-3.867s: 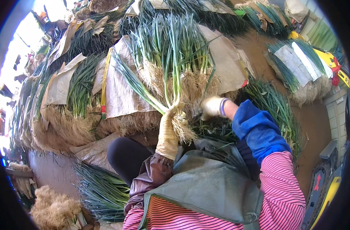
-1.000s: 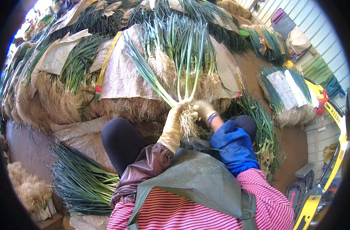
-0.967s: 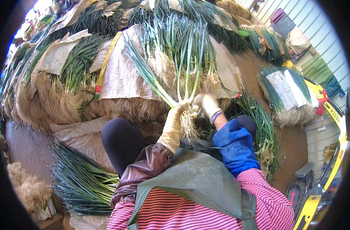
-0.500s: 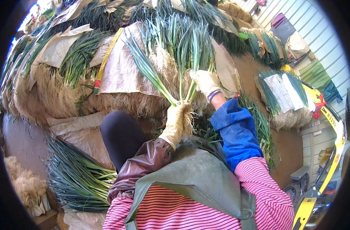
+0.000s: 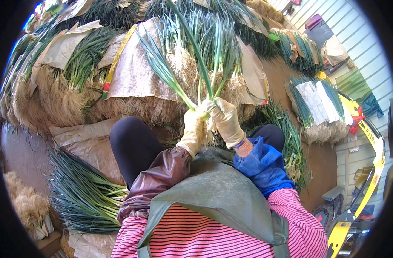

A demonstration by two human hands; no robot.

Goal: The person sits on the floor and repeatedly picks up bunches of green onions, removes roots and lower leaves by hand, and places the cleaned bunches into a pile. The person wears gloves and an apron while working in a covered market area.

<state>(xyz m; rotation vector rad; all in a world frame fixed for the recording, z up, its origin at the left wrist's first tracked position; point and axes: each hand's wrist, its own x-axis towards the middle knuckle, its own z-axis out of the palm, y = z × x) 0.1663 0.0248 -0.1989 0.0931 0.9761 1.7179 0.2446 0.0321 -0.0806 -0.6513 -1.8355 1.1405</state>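
Note:
My left hand (image 5: 194,131), in a pale work glove, is closed round the root ends of a few green onions (image 5: 174,87). Their green tops fan out away from me. Right beside it, my right hand (image 5: 225,122), also gloved, grips a long green onion stalk (image 5: 197,53) near its base. The two hands touch or nearly touch, and pale roots hang between them. Just beyond them, several green onions (image 5: 181,64) with bushy roots lie on a woven sack (image 5: 134,73).
Green onions (image 5: 82,189) lie in a heap at my left on sacking. Root-fringed stacks (image 5: 50,99) line the far side, partly under brown paper. Loose greens (image 5: 287,146) lie to my right, with a covered bundle (image 5: 319,107) beyond. A yellow metal frame (image 5: 373,163) stands at far right.
My right hand has moved from the onions on the sack back toward my left hand, bringing a long stalk. My left hand keeps its hold and has shifted slightly.

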